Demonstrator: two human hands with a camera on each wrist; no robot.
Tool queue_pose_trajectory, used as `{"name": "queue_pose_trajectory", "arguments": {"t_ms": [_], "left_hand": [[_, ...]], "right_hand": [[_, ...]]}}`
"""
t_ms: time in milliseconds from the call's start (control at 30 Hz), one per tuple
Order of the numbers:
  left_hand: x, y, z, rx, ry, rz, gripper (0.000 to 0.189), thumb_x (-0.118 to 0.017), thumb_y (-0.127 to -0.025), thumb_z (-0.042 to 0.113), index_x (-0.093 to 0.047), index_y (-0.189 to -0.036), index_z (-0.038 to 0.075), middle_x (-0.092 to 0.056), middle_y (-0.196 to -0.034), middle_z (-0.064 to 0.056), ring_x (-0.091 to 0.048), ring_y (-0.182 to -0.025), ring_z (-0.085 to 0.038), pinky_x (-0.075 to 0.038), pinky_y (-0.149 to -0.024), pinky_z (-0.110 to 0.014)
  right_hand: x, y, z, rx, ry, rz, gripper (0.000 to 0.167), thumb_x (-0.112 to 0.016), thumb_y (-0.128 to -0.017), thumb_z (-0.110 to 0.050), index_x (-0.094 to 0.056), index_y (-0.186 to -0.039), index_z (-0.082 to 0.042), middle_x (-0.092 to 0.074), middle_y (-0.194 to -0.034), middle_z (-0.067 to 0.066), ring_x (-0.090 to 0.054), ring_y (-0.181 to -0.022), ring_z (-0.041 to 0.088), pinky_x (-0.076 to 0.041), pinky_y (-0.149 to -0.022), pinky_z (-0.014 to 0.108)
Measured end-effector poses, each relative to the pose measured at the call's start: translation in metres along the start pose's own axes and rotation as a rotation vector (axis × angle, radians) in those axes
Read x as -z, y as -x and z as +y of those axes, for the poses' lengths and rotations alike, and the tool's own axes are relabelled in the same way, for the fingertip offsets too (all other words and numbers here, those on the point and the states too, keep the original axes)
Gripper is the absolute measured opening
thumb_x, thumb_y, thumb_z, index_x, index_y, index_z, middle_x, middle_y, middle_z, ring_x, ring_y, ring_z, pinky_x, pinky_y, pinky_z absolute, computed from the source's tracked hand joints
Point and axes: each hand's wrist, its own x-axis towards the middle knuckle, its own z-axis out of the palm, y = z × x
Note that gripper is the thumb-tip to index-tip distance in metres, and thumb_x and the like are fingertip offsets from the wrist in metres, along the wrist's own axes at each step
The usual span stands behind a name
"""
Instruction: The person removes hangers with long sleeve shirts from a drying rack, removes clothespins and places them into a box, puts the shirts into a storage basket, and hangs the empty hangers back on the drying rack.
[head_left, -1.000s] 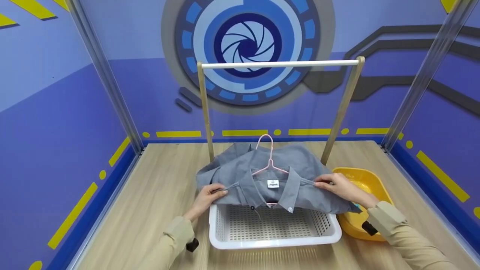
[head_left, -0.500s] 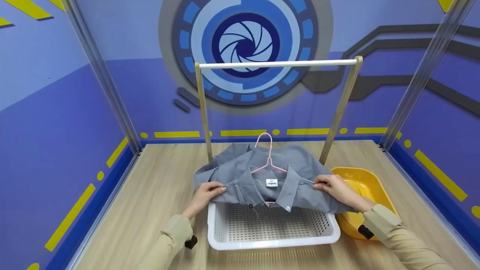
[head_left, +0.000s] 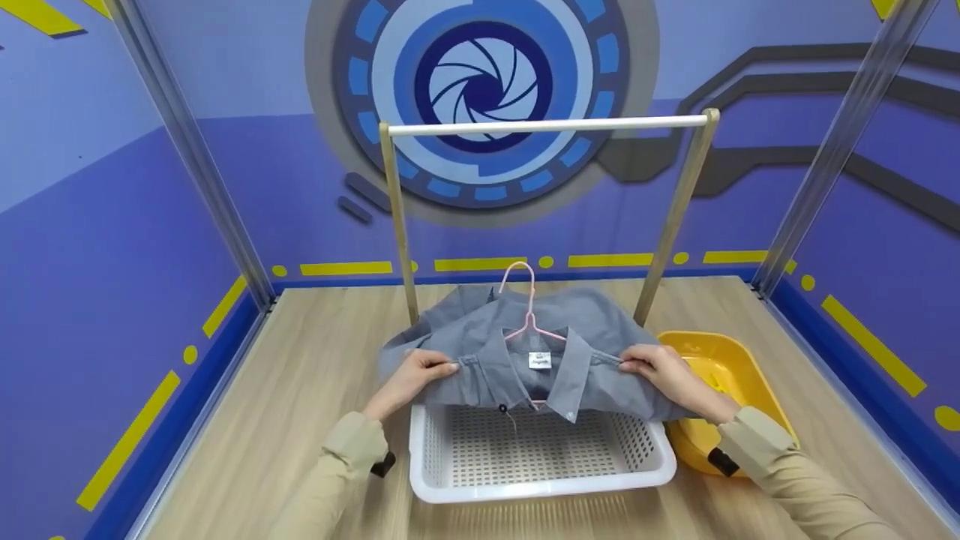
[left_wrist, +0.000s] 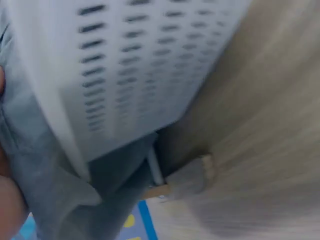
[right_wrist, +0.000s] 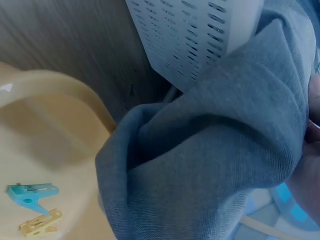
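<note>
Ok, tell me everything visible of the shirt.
The shirt is grey, looks like woven cloth, with a collar, a white label inside, a dark button and a pale one. It drapes, rumpled, over the far part of the basket. A pink hanger rises through the collar, hook up. The left hand and right hand pinch it either side.

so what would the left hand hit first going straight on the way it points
The left hand pinches the gray shirt; next in line looks like its collar, though depth is unclear.
</note>
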Motion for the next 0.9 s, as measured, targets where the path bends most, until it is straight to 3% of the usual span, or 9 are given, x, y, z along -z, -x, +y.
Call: {"name": "queue_pose_trajectory", "arguments": {"t_ms": [100,300,500,800,900], "left_hand": [[-0.001,-0.005,0.008,0.003,-0.015,0.007,0.023,-0.057,-0.089,0.006,-0.059,-0.075,-0.012,-0.049,-0.067,-0.025,-0.034,-0.058,-0.012,-0.029,-0.056,-0.024],[-0.005,-0.014,0.027,-0.040,-0.094,0.056,0.015,-0.059,-0.087,0.004,-0.067,-0.084,-0.008,-0.063,-0.079,-0.018,-0.049,-0.066,-0.018,-0.037,-0.061,-0.023],[-0.010,-0.023,0.039,-0.135,-0.133,0.074,0.016,-0.058,-0.087,0.002,-0.063,-0.076,-0.008,-0.057,-0.068,-0.020,-0.036,-0.056,-0.014,-0.027,-0.053,-0.022],[-0.014,-0.031,0.046,-0.138,-0.089,0.069,0.015,-0.057,-0.089,0.002,-0.064,-0.080,-0.008,-0.058,-0.072,-0.021,-0.036,-0.055,-0.014,-0.030,-0.053,-0.023],[-0.018,-0.037,0.036,-0.133,-0.085,0.099,0.014,-0.058,-0.088,0.005,-0.067,-0.083,-0.004,-0.063,-0.076,-0.014,-0.044,-0.059,-0.013,-0.035,-0.056,-0.023]], "right_hand": [[0.000,-0.001,-0.002,-0.003,0.004,0.000,0.008,-0.063,-0.082,-0.003,-0.063,-0.083,-0.011,-0.060,-0.078,0.000,-0.053,-0.069,0.012,-0.046,-0.064,0.028],[0.000,-0.003,-0.007,0.007,0.048,0.001,0.005,-0.064,-0.083,-0.007,-0.064,-0.084,-0.012,-0.060,-0.078,-0.002,-0.053,-0.069,0.011,-0.046,-0.063,0.030],[-0.004,-0.008,-0.009,0.065,0.042,0.017,0.005,-0.063,-0.083,-0.006,-0.063,-0.083,-0.012,-0.060,-0.078,0.000,-0.054,-0.070,0.010,-0.045,-0.062,0.027],[-0.007,-0.013,-0.010,0.102,0.021,0.045,0.006,-0.063,-0.084,-0.006,-0.066,-0.082,-0.010,-0.061,-0.077,0.001,-0.056,-0.069,0.011,-0.044,-0.062,0.023],[-0.007,-0.015,-0.010,0.112,0.018,0.050,0.006,-0.062,-0.084,-0.006,-0.066,-0.082,-0.010,-0.062,-0.077,0.002,-0.056,-0.069,0.012,-0.045,-0.062,0.023]]}}
